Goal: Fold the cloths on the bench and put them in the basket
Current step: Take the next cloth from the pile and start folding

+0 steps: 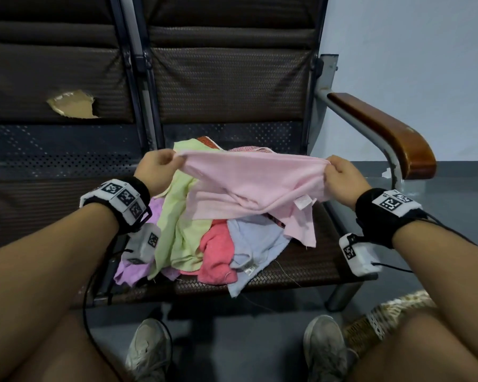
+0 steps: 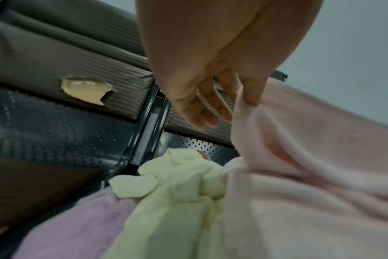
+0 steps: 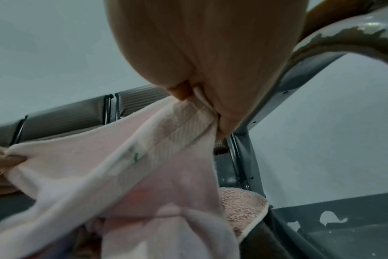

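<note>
1. One pink cloth (image 1: pixel 255 179) is stretched in the air between two hands above the bench (image 1: pixel 301 267), its lower half sagging onto the heap; by the look of it the fold is only starting, with no crease laid yet.
2. Several more cloths lie loose under it on the seat: a yellow-green cloth (image 1: pixel 181 224) at 9 o'clock of the pink one, a coral cloth (image 1: pixel 217 253) and a pale blue cloth (image 1: pixel 255 248) at 6 o'clock, and a lilac cloth (image 1: pixel 131 272) at the near left edge. None of these looks folded, so most of the job seems to remain.
3. What appears to be the basket (image 1: pixel 384 317) shows only as a woven rim on the floor at 5 o'clock of the bench, partly hidden by the right knee; its contents cannot be seen.
4. Left hand (image 1: pixel 158 169), raised at 9 o'clock of the cloth, pinches its top corner between thumb and forefinger, the other fingers (image 2: pixel 207 115) hanging loosely curled.
5. Right hand (image 1: pixel 345 180), at 3 o'clock, is clamped on the opposite corner, which is bunched in its curled fingers.
6. Both forearms reach forward at about the same height, hands well apart, pulling the top edge nearly taut.
</note>
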Demonstrator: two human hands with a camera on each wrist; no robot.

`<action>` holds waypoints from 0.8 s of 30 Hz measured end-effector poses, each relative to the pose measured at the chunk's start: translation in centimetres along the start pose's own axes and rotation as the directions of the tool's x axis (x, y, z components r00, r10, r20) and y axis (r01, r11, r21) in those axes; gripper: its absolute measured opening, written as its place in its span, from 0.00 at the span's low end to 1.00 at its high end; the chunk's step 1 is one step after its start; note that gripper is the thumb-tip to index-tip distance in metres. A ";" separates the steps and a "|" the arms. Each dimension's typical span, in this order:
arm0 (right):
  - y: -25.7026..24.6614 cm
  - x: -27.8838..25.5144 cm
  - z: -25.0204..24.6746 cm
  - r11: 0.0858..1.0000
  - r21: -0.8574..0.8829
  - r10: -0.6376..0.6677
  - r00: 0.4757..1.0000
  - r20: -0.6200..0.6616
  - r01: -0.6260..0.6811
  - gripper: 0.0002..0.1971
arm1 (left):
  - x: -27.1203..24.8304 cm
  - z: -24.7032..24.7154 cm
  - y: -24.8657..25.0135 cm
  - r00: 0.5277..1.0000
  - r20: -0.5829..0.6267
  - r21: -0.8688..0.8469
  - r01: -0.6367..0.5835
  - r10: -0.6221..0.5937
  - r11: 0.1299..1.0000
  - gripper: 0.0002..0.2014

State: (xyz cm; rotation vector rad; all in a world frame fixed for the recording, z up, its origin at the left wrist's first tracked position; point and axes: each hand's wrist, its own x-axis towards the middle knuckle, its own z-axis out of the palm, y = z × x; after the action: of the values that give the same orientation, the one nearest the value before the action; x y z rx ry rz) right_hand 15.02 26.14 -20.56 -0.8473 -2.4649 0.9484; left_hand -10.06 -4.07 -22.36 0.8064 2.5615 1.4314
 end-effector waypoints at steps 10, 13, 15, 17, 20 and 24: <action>-6.5 1.3 -4.4 0.990 0.065 -0.119 0.992 -0.048 0.122 0.14 | 1.3 -2.3 9.0 0.987 -0.160 -0.440 -0.055 -0.018 0.896 0.15; -8.1 2.4 -6.6 0.981 0.120 -0.142 0.984 -0.109 0.154 0.15 | 1.8 -4.0 11.0 0.972 -0.232 -0.435 -0.140 0.039 0.889 0.14; -9.7 2.7 -7.8 0.971 0.172 -0.138 0.979 -0.150 0.164 0.14 | 2.3 -5.3 12.2 0.953 -0.294 -0.380 -0.193 0.080 0.904 0.14; -11.3 2.7 -8.8 0.954 0.255 -0.123 0.980 -0.156 0.160 0.15 | 2.7 -6.4 13.5 0.941 -0.321 -0.340 -0.217 0.104 0.915 0.10; -13.6 2.3 -10.3 0.901 0.401 -0.123 0.983 -0.134 0.167 0.21 | 3.1 -7.9 15.1 0.928 -0.361 -0.337 -0.226 0.096 0.914 0.15; -15.4 2.2 -12.2 0.838 0.545 0.010 0.998 -0.065 0.027 0.21 | 4.2 -9.0 16.3 0.914 -0.404 -0.380 -0.214 0.046 0.900 0.26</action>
State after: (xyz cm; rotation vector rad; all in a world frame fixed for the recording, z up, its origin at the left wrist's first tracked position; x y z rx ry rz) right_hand 13.53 24.24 -0.96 -0.6471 -1.9650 1.4940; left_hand -10.12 -2.05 -3.35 0.6930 2.3219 2.2830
